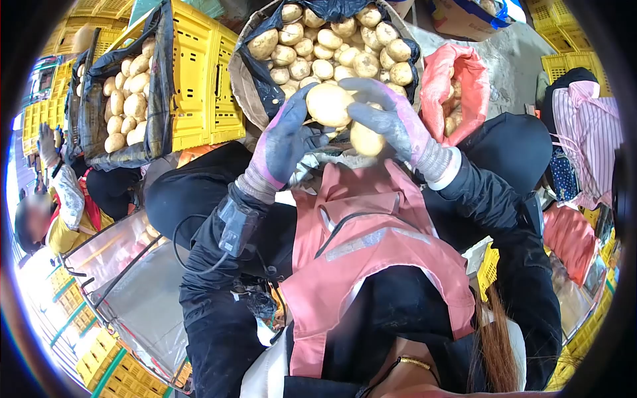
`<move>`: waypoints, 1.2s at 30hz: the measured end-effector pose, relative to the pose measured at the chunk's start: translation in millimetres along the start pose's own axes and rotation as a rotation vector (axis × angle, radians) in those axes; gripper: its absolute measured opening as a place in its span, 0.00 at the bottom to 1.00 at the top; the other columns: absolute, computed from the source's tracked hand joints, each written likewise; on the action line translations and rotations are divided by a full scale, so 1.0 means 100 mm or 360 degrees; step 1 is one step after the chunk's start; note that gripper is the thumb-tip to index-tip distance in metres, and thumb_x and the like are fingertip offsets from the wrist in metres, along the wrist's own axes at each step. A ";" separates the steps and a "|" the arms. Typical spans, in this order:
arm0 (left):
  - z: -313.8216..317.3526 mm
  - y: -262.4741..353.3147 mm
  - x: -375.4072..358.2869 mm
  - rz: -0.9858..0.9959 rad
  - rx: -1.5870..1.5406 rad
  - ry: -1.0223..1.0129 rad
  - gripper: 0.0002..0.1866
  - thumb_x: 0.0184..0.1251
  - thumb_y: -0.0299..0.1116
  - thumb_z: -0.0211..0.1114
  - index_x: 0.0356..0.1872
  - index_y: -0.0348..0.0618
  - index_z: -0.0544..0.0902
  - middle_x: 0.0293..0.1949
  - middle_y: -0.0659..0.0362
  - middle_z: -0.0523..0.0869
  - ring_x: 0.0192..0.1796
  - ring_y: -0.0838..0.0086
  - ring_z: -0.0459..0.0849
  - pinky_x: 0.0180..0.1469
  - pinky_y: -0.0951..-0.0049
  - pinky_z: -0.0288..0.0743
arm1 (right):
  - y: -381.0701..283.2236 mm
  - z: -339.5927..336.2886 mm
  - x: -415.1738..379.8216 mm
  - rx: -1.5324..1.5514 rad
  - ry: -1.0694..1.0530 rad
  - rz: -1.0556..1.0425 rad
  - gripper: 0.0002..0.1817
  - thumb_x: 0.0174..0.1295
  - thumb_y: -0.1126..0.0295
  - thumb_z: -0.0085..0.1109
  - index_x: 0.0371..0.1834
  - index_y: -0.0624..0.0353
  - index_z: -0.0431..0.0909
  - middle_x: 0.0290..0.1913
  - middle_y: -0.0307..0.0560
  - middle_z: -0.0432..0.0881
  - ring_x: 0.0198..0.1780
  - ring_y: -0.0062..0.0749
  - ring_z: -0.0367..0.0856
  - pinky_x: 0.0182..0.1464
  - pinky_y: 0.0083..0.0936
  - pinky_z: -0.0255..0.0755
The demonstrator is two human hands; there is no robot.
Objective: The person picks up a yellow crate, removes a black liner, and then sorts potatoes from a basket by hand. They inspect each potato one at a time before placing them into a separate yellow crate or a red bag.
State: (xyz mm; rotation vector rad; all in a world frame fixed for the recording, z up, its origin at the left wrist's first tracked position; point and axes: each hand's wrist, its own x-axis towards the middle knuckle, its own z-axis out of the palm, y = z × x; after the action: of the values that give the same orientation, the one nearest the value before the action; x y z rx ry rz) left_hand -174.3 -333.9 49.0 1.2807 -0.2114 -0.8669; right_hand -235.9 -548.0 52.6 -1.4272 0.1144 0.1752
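Both my hands wear grey and pink gloves and are raised in front of a dark-lined container [244,73] full of potatoes. A large pale potato [329,105] is between them, with my left hand [286,136] curled around its left side. My right hand [391,119] touches its right side with the upper fingers and also holds a second potato [366,138] lower down. The palm side of my right hand is partly hidden by the potatoes.
A red sack [434,86] with potatoes stands right of the container. On the left are a yellow crate [206,79] and a dark-lined crate of potatoes [129,99]. Another person [70,205] sits at the far left; someone in striped clothing [584,132] is at the right.
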 end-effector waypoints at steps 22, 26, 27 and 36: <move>0.18 -0.01 -0.05 -0.0124 0.0076 0.0096 0.30 0.71 0.40 0.58 0.68 0.35 0.64 0.57 0.52 0.78 0.55 0.68 0.81 0.55 0.71 0.78 | -0.07 -0.15 0.00 0.0507 -0.0243 0.0307 0.36 0.65 0.59 0.62 0.71 0.62 0.59 0.63 0.51 0.72 0.59 0.38 0.78 0.56 0.33 0.78; 0.10 0.04 -0.02 -0.0199 0.0024 0.0015 0.30 0.71 0.41 0.56 0.69 0.35 0.64 0.58 0.51 0.78 0.56 0.69 0.81 0.55 0.71 0.77 | -0.14 -0.10 -0.01 0.0194 -0.0346 0.0166 0.36 0.64 0.65 0.63 0.73 0.61 0.59 0.64 0.49 0.72 0.61 0.33 0.75 0.61 0.32 0.73; 0.11 0.06 -0.03 -0.0176 0.0059 0.0022 0.29 0.72 0.42 0.54 0.68 0.35 0.65 0.58 0.52 0.78 0.56 0.69 0.81 0.55 0.72 0.77 | -0.13 -0.09 0.00 -0.0006 -0.0294 0.0002 0.36 0.64 0.65 0.65 0.73 0.61 0.60 0.64 0.49 0.73 0.61 0.32 0.75 0.62 0.31 0.71; 0.19 0.05 -0.09 0.0227 0.0490 0.0402 0.31 0.63 0.32 0.70 0.66 0.34 0.69 0.56 0.54 0.79 0.56 0.73 0.78 0.58 0.72 0.73 | 0.00 -0.12 -0.01 0.0598 -0.0294 0.0257 0.34 0.66 0.66 0.59 0.73 0.63 0.60 0.63 0.47 0.73 0.59 0.30 0.76 0.62 0.26 0.71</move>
State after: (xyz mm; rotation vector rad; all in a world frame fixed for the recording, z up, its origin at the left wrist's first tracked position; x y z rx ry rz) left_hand -189.3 -342.3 62.5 1.6275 -0.2382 -0.5569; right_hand -236.6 -559.8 51.1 -1.0221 0.1043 0.3964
